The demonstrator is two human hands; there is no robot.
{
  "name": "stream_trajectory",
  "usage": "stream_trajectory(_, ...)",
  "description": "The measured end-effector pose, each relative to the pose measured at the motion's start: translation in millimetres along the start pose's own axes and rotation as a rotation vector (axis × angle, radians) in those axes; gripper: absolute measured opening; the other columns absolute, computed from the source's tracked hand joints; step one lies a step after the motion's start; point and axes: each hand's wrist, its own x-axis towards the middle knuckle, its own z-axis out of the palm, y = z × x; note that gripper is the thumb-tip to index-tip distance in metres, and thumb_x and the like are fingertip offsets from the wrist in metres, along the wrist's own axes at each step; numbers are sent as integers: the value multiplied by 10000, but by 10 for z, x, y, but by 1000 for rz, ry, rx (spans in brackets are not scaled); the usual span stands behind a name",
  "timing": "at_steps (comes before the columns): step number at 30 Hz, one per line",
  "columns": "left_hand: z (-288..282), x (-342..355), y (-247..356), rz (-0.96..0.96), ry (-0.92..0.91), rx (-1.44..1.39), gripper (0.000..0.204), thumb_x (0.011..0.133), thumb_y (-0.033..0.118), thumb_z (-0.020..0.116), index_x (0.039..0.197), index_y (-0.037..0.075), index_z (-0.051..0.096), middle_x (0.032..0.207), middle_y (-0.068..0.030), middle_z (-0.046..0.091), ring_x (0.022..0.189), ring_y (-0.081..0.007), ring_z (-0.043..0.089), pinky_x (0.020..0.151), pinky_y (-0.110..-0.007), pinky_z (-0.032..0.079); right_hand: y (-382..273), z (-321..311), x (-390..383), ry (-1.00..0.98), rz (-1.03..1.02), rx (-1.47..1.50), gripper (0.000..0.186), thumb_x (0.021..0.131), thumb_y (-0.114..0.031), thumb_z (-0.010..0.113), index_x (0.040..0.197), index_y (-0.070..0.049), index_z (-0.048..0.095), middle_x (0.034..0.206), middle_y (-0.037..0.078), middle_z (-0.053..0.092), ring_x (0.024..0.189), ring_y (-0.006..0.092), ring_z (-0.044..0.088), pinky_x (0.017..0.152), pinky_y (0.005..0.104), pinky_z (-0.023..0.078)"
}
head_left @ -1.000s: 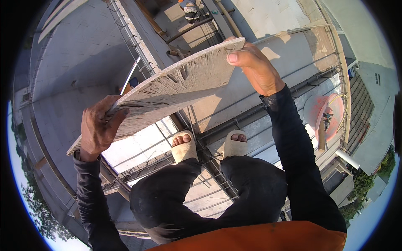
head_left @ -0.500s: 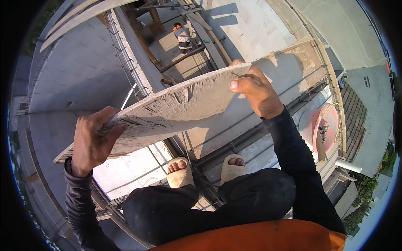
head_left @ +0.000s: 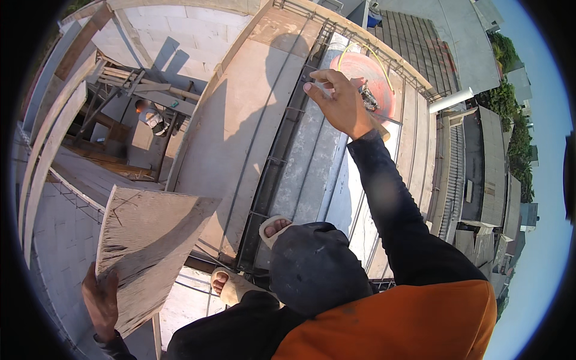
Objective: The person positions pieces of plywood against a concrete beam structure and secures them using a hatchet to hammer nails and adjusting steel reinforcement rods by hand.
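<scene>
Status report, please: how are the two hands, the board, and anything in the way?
Left hand gripping board by its edge. Right hand off it, partly hiding pink bucket; grip unclear. Possible snag: steel bars beside sandals.

This is an open-air building site, set high among neighbouring roofs [head_left: 411, 51] and trees [head_left: 510, 117]. Bare block walls [head_left: 204, 42], brown panels [head_left: 207, 150] crossed by steel bars [head_left: 276, 160], and long timber planks [head_left: 53, 144] show unfinished construction, with another person [head_left: 153, 118] in an opening lower down.
</scene>
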Motion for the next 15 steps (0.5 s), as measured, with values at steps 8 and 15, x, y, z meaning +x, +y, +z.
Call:
stream_trajectory(8, 102, 417, 366, -21, 81, -183, 530, 1011, 354, 681, 1286, -90, 588, 976, -252, 712, 848, -296, 676, 809, -397, 530, 1587, -823, -133, -493, 679, -283, 486, 887, -338, 766, 1215, -6, 630, 855, 96, 637, 623, 217, 608, 546, 380, 499)
stream_trajectory(15, 131, 480, 279, -70, 85, -214, 555, 1017, 428, 673, 1236, -81, 628, 942, -217, 734, 828, -265, 674, 803, -387, 535, 1135, -1470, -380, -330, 673, -171, 468, 867, -285, 766, 1253, -38, 669, 796, 59, 618, 606, 174, 584, 547, 338, 483)
